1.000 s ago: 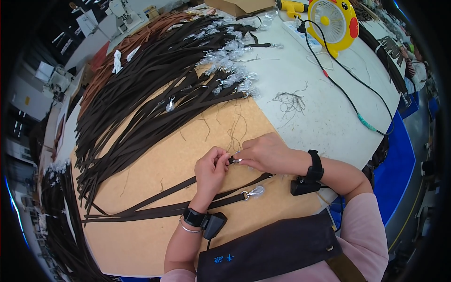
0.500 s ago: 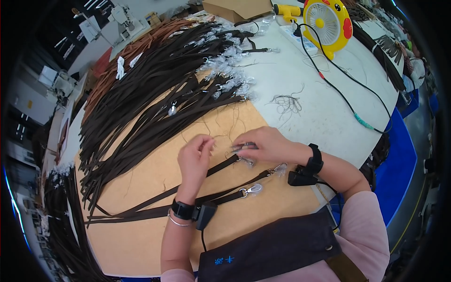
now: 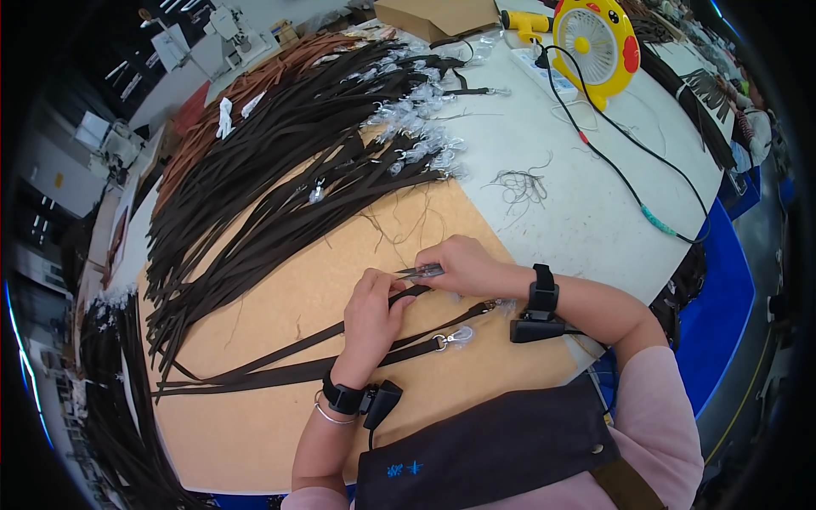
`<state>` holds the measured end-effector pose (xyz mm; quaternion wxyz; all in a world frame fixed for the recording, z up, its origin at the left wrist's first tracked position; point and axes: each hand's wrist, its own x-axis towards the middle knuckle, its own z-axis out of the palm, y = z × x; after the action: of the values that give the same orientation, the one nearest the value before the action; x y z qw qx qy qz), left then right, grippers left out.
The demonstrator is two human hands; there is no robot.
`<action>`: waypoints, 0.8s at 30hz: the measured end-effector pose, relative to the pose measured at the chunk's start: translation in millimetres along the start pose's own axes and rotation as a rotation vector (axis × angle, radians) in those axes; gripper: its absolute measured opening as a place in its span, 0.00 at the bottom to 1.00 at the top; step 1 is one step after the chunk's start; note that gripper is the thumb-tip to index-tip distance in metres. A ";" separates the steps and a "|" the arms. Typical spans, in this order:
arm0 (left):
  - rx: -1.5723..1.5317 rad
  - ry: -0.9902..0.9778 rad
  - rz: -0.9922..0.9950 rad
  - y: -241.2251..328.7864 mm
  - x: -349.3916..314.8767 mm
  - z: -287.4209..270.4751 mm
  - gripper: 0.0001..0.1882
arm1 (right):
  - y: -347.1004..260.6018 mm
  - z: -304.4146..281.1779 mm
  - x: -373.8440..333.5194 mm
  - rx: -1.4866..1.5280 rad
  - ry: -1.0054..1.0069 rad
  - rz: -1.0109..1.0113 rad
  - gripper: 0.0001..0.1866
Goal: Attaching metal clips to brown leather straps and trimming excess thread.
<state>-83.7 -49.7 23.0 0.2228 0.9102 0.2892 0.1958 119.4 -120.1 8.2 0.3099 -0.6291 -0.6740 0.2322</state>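
Note:
My right hand (image 3: 466, 267) is closed round small metal thread snips (image 3: 415, 273), their blades pointing left toward the fingertips of my left hand (image 3: 371, 316). My left hand is closed on a dark brown strap (image 3: 293, 347) close to its right end. That strap's end and any fitting on it are mostly behind my fingers. Just nearer to me lie two more dark straps, one ending in a silver swivel hook (image 3: 452, 339) in clear plastic, the other in a wrapped metal fitting (image 3: 495, 306). All rest on a tan paperboard sheet (image 3: 255, 442).
A thick pile of dark straps (image 3: 280, 153) with plastic-wrapped hooks covers the back left, brown straps (image 3: 191, 161) beyond it. Loose thread (image 3: 520, 185) lies on the white table (image 3: 595, 229). Farther right stand a yellow fan (image 3: 586, 51), its looping black cable (image 3: 620, 170) and a cardboard box (image 3: 438, 17).
My left hand has moved down and right onto the strap near its end. My right hand has shifted slightly left, bringing the snips' blades close to my left fingertips.

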 end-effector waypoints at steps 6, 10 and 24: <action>-0.103 -0.123 -0.079 2.6 3.7 -5.6 0.11 | 37.9 -28.0 9.4 -0.368 0.315 0.153 0.07; -0.059 0.001 0.078 -2.5 0.7 -4.1 0.09 | 17.9 -57.1 3.9 -0.285 0.345 0.217 0.11; 0.098 0.235 0.458 9.6 -5.1 -19.1 0.06 | 21.0 -43.2 15.3 -0.176 0.187 0.261 0.09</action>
<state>-92.6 -54.3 42.5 0.0933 0.9326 0.1086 0.3315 164.6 -106.1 25.6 0.2821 -0.7548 -0.5727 0.1509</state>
